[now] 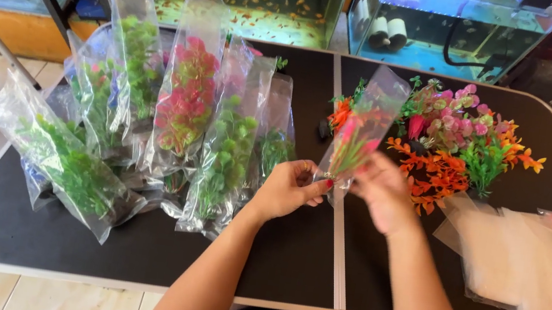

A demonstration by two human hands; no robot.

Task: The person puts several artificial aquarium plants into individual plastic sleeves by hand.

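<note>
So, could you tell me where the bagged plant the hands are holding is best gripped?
Probably at its bottom end, from both sides. The bag stands upright over the table, with the plant filling the upper part. The left hand and right hand already pinch the bottom, where a grip would likely spare the leaves.

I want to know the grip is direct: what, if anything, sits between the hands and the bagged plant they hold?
Nothing visible does. Both the left hand and the right hand pinch the lower end of the bagged plant directly, raised above the black table.
</note>
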